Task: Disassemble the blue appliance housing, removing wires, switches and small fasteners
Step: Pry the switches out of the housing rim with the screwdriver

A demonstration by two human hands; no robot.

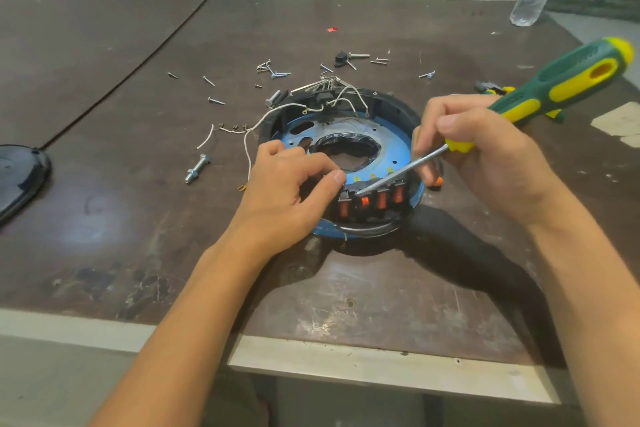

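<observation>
The round blue housing (391,135) lay opened on the table (138,218), white wires (346,97) loose at its far side and 4 orange switches (381,199) along its near edge. The left grip (287,191) clasped its near-left rim, and the right grip (485,156) was clamped on a screwdriver (571,80), tip at the switches.

Scuffed matt table (104,218), glossy blue housing (391,135), shiny metal screwdriver (408,168).
</observation>
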